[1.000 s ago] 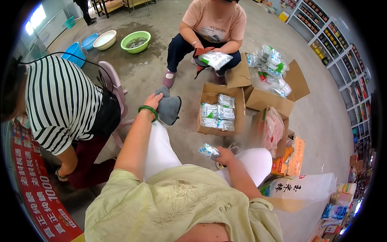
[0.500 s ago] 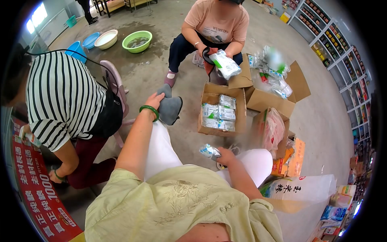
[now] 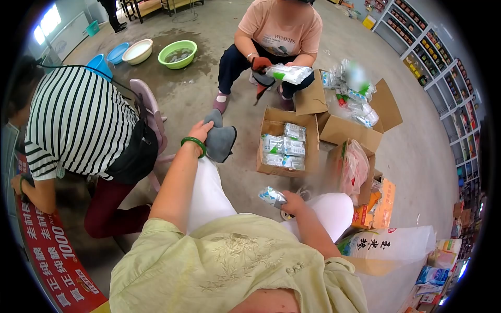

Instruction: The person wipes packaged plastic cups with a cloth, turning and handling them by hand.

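My left hand (image 3: 200,131), with a green bangle on the wrist, grips a soft grey cloth piece with dark edging (image 3: 220,143) above my knee. The cloth's exact kind is unclear. In my right hand (image 3: 295,202), near my right knee, is a crumpled silver foil packet (image 3: 271,196) with blue-white print. Ahead of my hands stands an open cardboard box (image 3: 265,128) holding several similar packets (image 3: 294,146). Across from me a seated person (image 3: 282,31) holds a larger white-and-green foil packet (image 3: 290,74) and a red-and-grey cloth (image 3: 261,65).
A second open box (image 3: 350,136) is heaped with foil packets. Nearer is a box with a pink plastic bag (image 3: 355,167). A white sack (image 3: 386,250) lies to my right. At left, a person in stripes (image 3: 86,122) bends beside a pink chair (image 3: 147,96). A green basin (image 3: 178,54) sits behind.
The person opposite has tilted their packet flatter and shifted the red cloth. The striped person has leaned further left and down. My hands have stayed in place.
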